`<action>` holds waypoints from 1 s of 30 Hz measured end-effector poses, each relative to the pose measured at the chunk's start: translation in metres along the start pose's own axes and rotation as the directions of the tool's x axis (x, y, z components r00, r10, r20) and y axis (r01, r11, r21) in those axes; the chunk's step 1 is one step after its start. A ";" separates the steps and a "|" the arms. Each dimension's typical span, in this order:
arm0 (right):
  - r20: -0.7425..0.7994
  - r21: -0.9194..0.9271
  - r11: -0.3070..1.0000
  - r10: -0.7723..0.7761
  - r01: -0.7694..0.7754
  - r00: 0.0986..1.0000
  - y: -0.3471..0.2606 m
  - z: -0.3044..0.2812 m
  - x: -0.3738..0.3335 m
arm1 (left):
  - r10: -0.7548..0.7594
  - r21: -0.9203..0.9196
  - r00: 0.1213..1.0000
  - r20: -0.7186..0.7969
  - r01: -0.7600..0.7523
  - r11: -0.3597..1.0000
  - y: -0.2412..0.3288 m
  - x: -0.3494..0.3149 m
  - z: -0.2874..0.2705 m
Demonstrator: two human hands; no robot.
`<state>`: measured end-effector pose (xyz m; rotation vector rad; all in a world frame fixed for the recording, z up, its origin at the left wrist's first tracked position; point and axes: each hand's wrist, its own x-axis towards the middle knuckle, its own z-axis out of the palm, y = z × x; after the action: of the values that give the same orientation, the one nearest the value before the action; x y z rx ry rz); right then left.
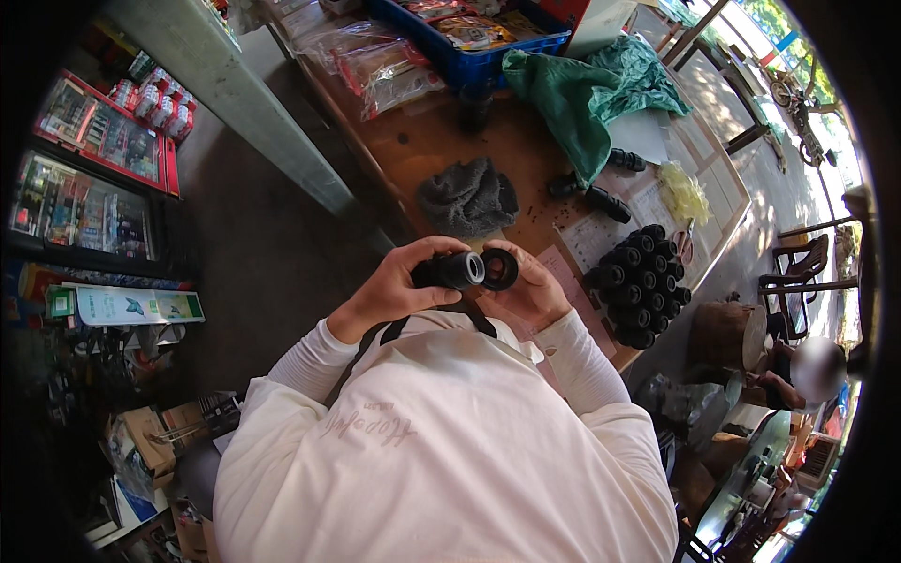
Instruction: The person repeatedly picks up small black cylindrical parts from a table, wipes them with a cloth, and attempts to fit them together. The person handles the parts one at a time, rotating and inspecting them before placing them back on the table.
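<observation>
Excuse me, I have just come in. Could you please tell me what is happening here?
The person's left hand holds a black cylindrical part, and the right hand holds a black ring close to the part's end. Nearby on the table lie a crumpled grey cloth and, to the right, a cluster of black pieces.

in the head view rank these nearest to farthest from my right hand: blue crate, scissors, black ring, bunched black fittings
1. black ring, held in your right hand
2. bunched black fittings, to its right
3. scissors, past them, farther right
4. blue crate, top of the view
</observation>
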<state>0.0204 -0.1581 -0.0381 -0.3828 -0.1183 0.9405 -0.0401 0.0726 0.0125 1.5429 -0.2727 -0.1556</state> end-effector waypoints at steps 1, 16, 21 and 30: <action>0.002 -0.014 1.000 -0.016 0.016 1.000 -0.001 0.002 0.000 | -0.014 0.039 1.000 -0.008 0.014 0.999 0.002 -0.001 0.002; 0.076 0.198 0.970 -0.156 0.138 0.985 0.015 -0.048 0.008 | -0.079 -0.078 0.997 0.020 0.081 0.994 0.006 -0.007 0.004; 0.017 0.077 0.986 -0.152 0.150 0.988 0.015 -0.049 0.011 | -0.095 -0.115 0.995 0.026 0.097 0.989 0.007 -0.007 0.005; 0.003 0.024 0.995 -0.097 0.097 0.995 0.019 -0.037 0.009 | -0.151 0.280 0.976 0.156 0.103 0.954 0.012 -0.004 0.013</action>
<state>0.0207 -0.1505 -0.0798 -0.3500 -0.1277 0.8462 -0.0487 0.0616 0.0243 1.8231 -0.3451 -0.3706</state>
